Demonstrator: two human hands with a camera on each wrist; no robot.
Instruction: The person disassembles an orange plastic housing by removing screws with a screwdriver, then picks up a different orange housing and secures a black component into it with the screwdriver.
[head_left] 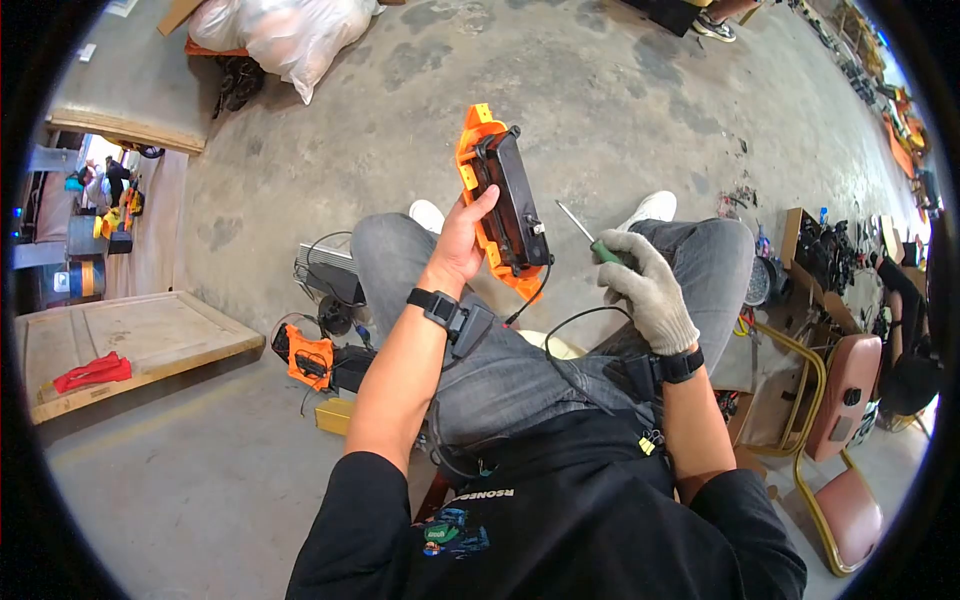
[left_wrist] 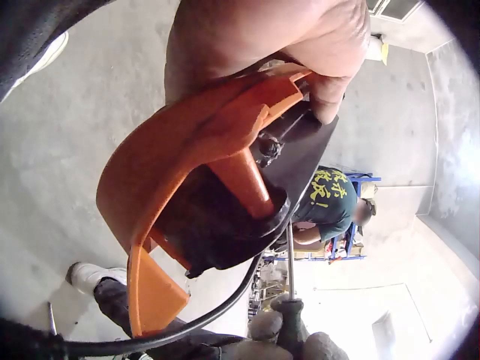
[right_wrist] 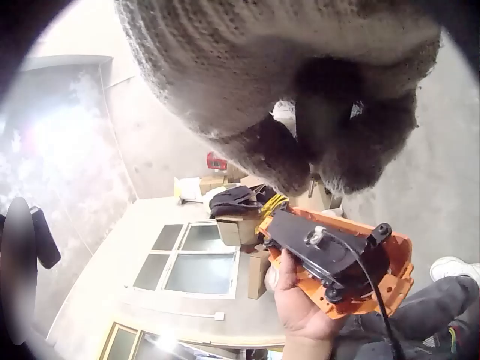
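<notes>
My bare left hand (head_left: pixel 463 238) grips a black housing (head_left: pixel 515 200) set in an orange plastic frame (head_left: pixel 468 150), its thumb lying over the black side. A thin black cable (right_wrist: pixel 367 277) runs from a light-coloured fitting on the housing. My right hand (head_left: pixel 655 295), in a pale knitted glove, holds a screwdriver by its green handle (head_left: pixel 604 252). The metal shaft (head_left: pixel 573 218) points up toward the housing, with a gap between them in the head view. In the left wrist view, the orange frame (left_wrist: pixel 165 165) shows its curved side and a post beneath the fingers.
On the floor at the left lies another orange-and-black unit (head_left: pixel 308 358) beside a yellow box (head_left: pixel 334 415). A wooden panel (head_left: pixel 180 320) carries a red cloth item (head_left: pixel 93 372). White bags (head_left: pixel 285 35) sit far left. Chairs (head_left: pixel 843 400) and scattered parts line the right.
</notes>
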